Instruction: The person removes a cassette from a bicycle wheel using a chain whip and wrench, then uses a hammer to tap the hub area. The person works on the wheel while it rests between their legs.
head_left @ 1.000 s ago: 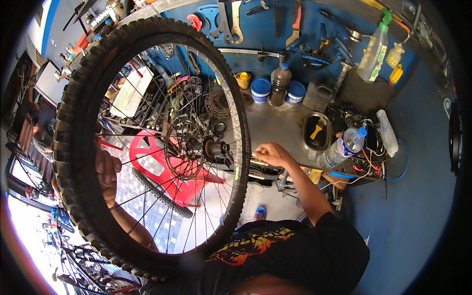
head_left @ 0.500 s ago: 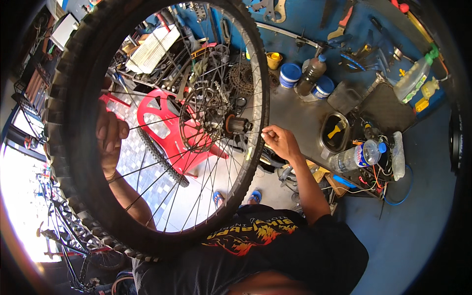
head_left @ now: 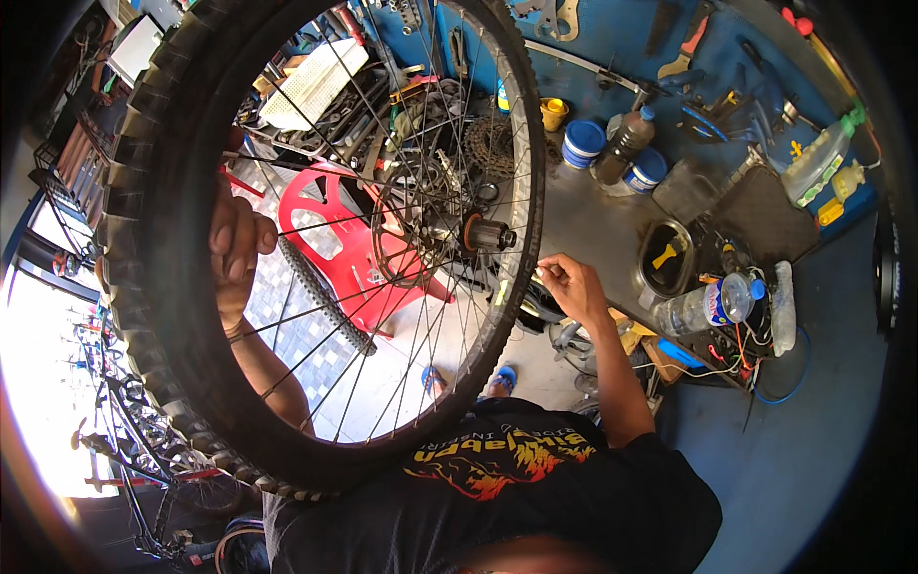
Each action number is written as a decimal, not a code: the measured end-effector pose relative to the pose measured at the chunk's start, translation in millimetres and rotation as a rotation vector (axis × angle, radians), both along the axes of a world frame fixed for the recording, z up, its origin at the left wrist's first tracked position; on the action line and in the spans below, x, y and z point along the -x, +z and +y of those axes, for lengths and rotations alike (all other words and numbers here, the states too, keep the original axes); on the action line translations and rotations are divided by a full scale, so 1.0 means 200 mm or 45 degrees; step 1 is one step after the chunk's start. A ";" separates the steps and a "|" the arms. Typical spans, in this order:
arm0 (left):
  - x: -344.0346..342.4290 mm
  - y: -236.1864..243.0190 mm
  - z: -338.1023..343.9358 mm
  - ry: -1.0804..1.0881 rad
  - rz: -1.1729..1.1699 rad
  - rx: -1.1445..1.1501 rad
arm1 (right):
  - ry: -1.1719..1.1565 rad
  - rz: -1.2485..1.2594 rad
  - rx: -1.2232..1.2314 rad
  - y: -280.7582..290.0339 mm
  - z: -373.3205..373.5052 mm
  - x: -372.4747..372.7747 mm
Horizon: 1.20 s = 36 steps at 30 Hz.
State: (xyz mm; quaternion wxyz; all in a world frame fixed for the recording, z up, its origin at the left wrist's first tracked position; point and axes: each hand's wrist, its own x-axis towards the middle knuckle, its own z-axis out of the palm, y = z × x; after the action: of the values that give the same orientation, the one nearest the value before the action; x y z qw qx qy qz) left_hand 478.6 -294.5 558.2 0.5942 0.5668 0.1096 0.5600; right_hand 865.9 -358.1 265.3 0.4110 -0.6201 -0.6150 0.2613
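A large bicycle wheel (head_left: 529,182) with a knobby black tyre stands upright close in front of me, filling the left and middle of the view. Its hub (head_left: 490,235) and brake disc show among the thin spokes. Through the spokes I see my left hand (head_left: 241,244), fingers curled at the wheel's left inner edge; the tyre hides part of it. Just beyond the tyre's right edge is my right hand (head_left: 576,289), thumb and fingers pinched together. A small pale spot shows at its fingertips, too small to name.
Behind the wheel are a red plastic chair (head_left: 359,258) and a loose tyre (head_left: 325,298). The metal workbench (head_left: 598,230) holds blue-and-white tubs (head_left: 583,143), a tray with a yellow brush (head_left: 669,253) and a plastic bottle (head_left: 712,301). Tools hang on the blue wall.
The whole view has shifted slightly, so wheel, hands and bench all appear farther right. Both hands keep nearly the same pose beside the wheel.
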 end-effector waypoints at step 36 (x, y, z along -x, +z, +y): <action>-0.19 -0.69 0.47 -0.174 1.014 -0.013 | 0.023 0.135 -0.413 0.64 -0.08 0.24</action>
State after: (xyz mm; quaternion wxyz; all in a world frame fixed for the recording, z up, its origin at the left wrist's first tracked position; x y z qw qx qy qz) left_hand 516.5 -200.1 419.6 0.5382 0.7485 0.2906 0.2564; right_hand 817.8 -373.7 393.2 0.5353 -0.5252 -0.6321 0.1948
